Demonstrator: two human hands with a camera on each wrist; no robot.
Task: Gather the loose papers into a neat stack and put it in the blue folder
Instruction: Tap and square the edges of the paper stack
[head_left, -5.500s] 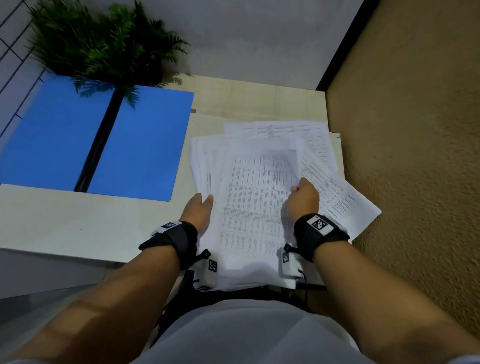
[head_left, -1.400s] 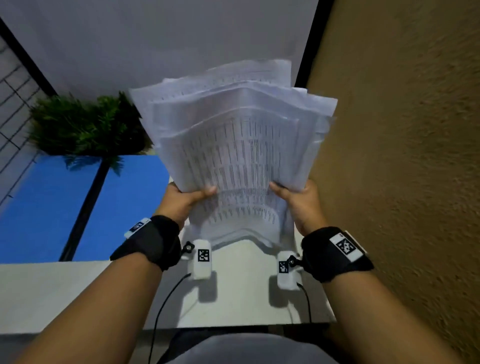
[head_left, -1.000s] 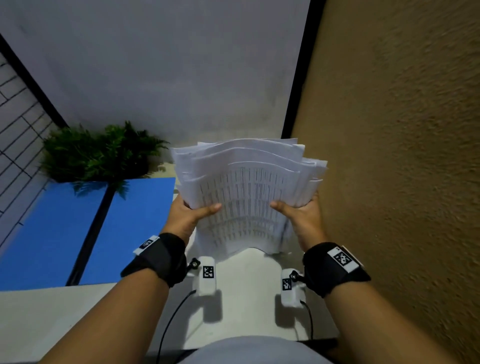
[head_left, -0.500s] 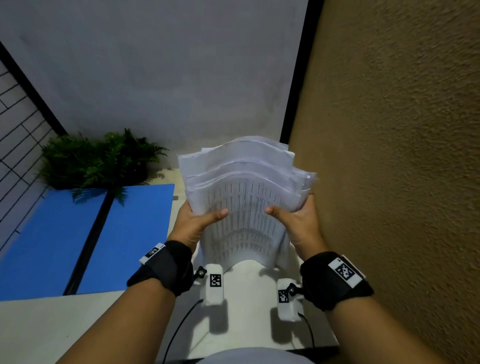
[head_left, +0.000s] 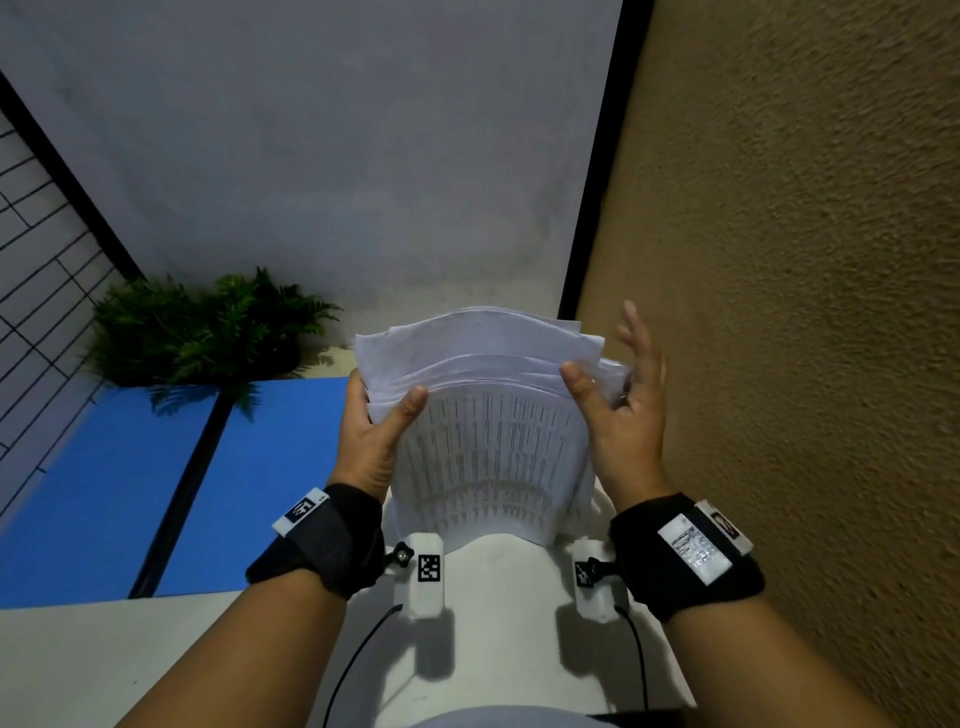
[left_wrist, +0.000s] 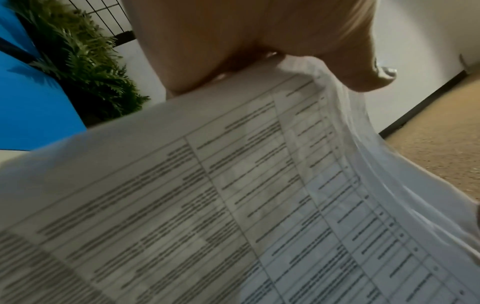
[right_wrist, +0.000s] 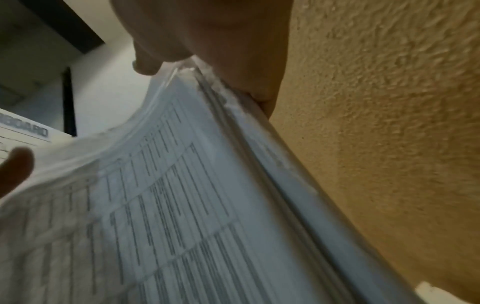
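Note:
A stack of printed papers (head_left: 488, 447) stands on its bottom edge on the white table (head_left: 156, 649), bowed toward me. My left hand (head_left: 374, 431) grips the stack's upper left edge, thumb on the front sheet and fingers behind. My right hand (head_left: 623, 415) lies against the right edge with fingers straight and spread, thumb tip touching the front sheet. The blue folder (head_left: 260, 467) lies open flat on the table to the left. In the left wrist view my thumb (left_wrist: 259, 41) lies on the papers (left_wrist: 233, 205). In the right wrist view my palm (right_wrist: 207, 41) meets the sheet edges (right_wrist: 233, 144).
A green potted plant (head_left: 208, 327) stands at the back, overhanging the folder's black spine (head_left: 182, 493). A rough tan wall (head_left: 779, 364) runs close along the right of the table. A wire grid panel (head_left: 31, 260) is at the far left.
The papers were lifted from the table, stood upright and drawn into a tighter stack. Both hands slid up toward the top edge, and my right hand loosened its grip and spread its fingers.

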